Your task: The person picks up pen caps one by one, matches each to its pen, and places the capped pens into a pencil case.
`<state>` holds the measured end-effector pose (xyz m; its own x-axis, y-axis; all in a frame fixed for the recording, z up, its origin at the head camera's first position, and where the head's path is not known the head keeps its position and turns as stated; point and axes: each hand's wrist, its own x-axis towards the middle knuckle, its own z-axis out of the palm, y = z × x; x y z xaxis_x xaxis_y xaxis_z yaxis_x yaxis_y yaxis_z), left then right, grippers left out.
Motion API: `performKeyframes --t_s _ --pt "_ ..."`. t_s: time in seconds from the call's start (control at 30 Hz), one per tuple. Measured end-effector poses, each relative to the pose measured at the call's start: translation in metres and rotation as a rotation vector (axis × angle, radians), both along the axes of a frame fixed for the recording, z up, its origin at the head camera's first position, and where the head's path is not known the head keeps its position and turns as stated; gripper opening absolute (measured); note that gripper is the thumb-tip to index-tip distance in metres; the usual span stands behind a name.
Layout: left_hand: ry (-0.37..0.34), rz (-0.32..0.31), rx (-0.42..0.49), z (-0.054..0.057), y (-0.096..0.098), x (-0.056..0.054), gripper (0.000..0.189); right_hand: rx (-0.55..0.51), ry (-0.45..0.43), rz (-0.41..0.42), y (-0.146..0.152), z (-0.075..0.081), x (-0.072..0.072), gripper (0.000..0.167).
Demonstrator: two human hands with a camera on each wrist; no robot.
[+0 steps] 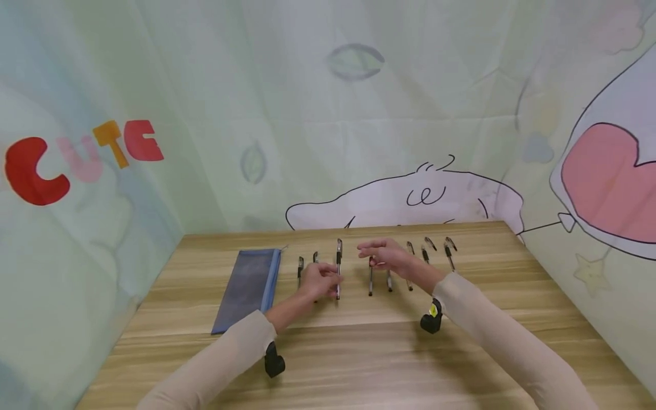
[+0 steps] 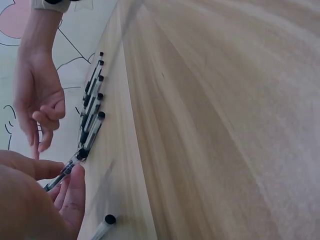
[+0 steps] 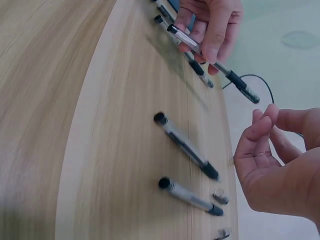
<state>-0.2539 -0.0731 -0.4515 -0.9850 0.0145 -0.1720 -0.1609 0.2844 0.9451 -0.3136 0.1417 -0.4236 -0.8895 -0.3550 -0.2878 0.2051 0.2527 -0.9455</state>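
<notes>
My left hand (image 1: 319, 282) pinches a clear-barrelled gel pen (image 3: 235, 80) with a black grip between thumb and fingers. The pen stands away from the tabletop, and its capped end points toward the wall. My right hand (image 1: 386, 256) hovers just right of that end, fingers loosely bent, holding nothing. In the right wrist view its fingertips (image 3: 271, 111) are close to the pen's tip end. Beneath and beside the right hand, a pen (image 3: 185, 145) lies on the table with another pen (image 3: 190, 197) next to it. Left of the held pen, another pen (image 1: 300, 267) lies partly behind the left hand.
A blue zip pouch (image 1: 246, 290) lies flat at the left of the wooden table (image 1: 348, 364). More pens lie in a row at the right, including an uncapped pen (image 1: 449, 257). Loose caps, one cap (image 1: 430, 244) among them, lie behind these pens. A printed curtain hangs behind.
</notes>
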Motion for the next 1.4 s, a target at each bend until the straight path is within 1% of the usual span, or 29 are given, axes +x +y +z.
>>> performKeyframes --t_s 0.17,0.37,0.53,0.67,0.77,0.87,1.03,1.13,1.27,1.4 --pt "0.028 0.011 -0.046 -0.005 -0.004 -0.005 0.026 -0.003 -0.006 -0.016 0.010 -0.003 0.002 0.042" --pt "0.077 0.000 -0.138 -0.008 -0.007 -0.010 0.023 -0.015 -0.022 -0.034 0.018 -0.007 0.001 0.039" --pt "0.090 -0.018 -0.198 -0.014 -0.008 -0.015 0.021 -0.024 -0.024 -0.009 0.024 -0.009 0.002 0.042" --pt "0.121 -0.036 -0.294 -0.017 -0.006 -0.018 0.018 -0.021 -0.014 0.013 0.027 -0.009 0.005 0.047" --pt "0.137 -0.047 -0.353 -0.017 -0.004 -0.019 0.017 -0.023 -0.007 0.018 0.028 -0.009 0.006 0.048" --pt "0.144 -0.056 -0.383 -0.016 -0.002 -0.019 0.017 -0.024 -0.010 0.012 0.028 -0.009 0.006 0.047" --pt "0.176 -0.074 -0.453 -0.016 0.000 -0.018 0.008 -0.026 -0.029 -0.010 0.030 -0.009 0.005 0.044" --pt "0.196 -0.076 -0.474 -0.017 0.001 -0.017 0.018 -0.018 -0.036 -0.020 0.031 -0.010 0.005 0.043" --pt "0.219 -0.076 -0.481 -0.019 -0.001 -0.015 0.043 0.010 -0.025 -0.017 0.034 -0.013 0.005 0.041" --pt "0.232 -0.091 -0.460 -0.016 -0.003 -0.014 0.047 0.036 -0.001 -0.013 0.038 -0.015 0.006 0.041"
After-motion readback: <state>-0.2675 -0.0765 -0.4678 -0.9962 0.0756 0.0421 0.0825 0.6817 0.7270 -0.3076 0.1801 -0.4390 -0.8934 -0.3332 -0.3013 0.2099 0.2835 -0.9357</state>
